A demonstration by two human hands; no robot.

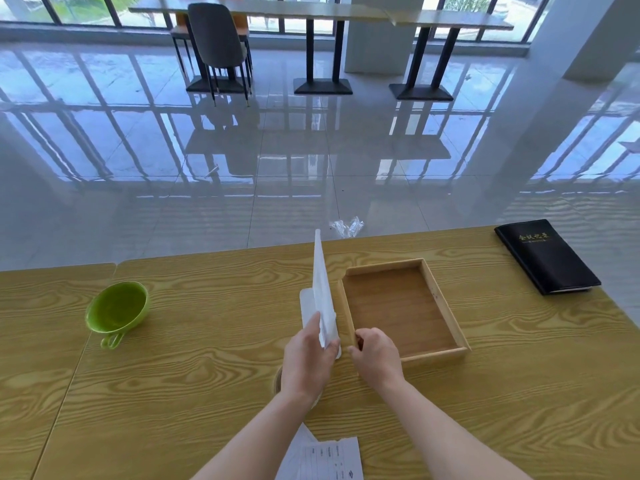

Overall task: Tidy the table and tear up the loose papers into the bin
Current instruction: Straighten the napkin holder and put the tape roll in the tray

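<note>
Left hand (310,358) grips upright white papers (322,292) at frame centre. Right hand (375,355) pinches the wooden tray's (446,313) near corner on the surface (190,375).

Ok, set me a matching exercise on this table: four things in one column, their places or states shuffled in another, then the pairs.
Things:
1. green cup
2. wooden tray
3. black book
4. white paper

Places or states:
A. far right corner of the table
B. held upright in the left hand
C. lying on its side, far left
D. gripped at its near corner by the right hand

Pairs: 1-C, 2-D, 3-A, 4-B

left hand (309,362) pinched shut, right hand (375,355) curled, both forearms extended.
</note>
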